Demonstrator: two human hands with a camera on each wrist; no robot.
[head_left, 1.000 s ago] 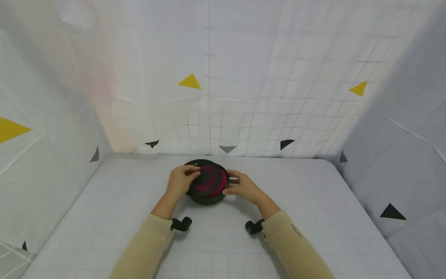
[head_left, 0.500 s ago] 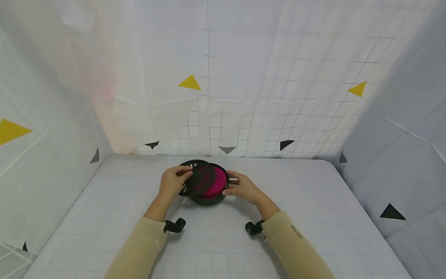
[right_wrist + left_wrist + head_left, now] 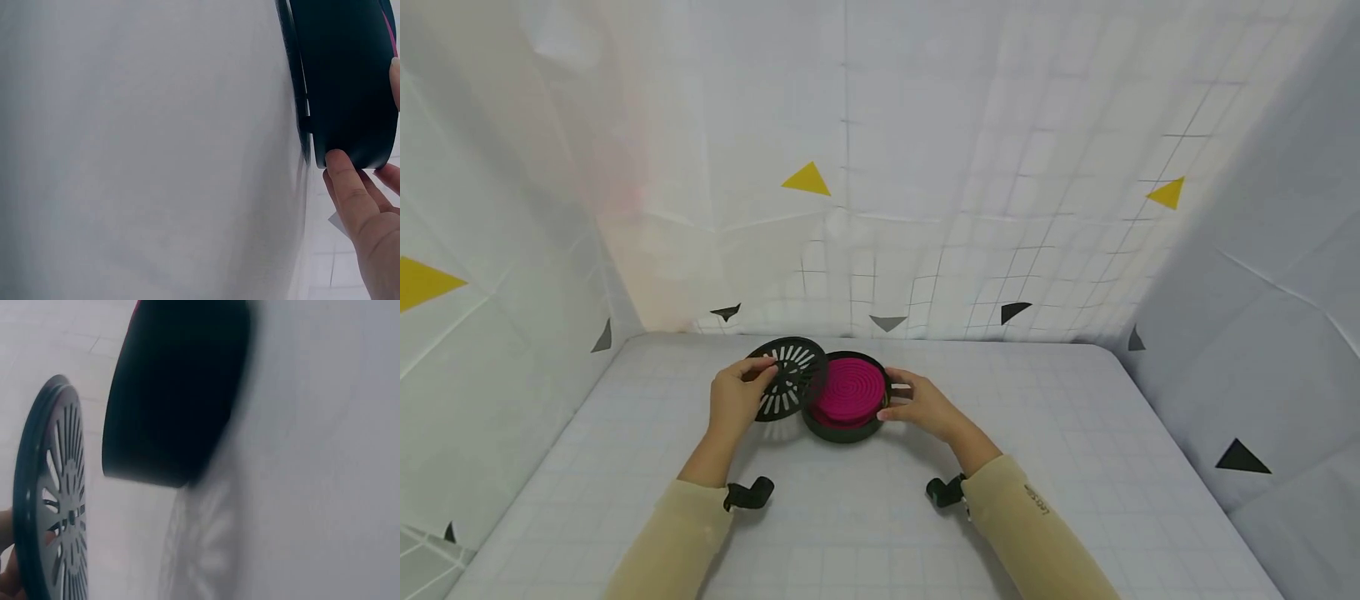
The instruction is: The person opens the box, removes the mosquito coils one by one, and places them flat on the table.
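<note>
My left hand [image 3: 733, 404] pinches a round dark slotted lid [image 3: 787, 385] near its centre, thumb and fingertips at the middle. It holds the lid raised and tilted, left of a dark round mosquito coil holder [image 3: 844, 435], its right edge overlapping the holder's rim in the head view. Inside the holder lies a magenta spiral coil [image 3: 850, 387], uncovered. My right hand [image 3: 928, 408] grips the holder's right side, thumb at the front and fingers farther back. The left wrist view shows the lid [image 3: 59, 512] on edge beside the holder wall [image 3: 169, 394]; the right wrist view shows fingers [image 3: 350, 187] against the wall.
The holder stands on a white gridded table [image 3: 865, 533] toward its back edge. White sheet walls with yellow [image 3: 807, 179] and black triangles enclose the back and sides. Small black wrist cameras [image 3: 751, 493] sit at both sleeves.
My left hand has lifted the slotted lid off the holder and carried it left, tilting it and baring the magenta coil. The right hand and holder stay in place.
</note>
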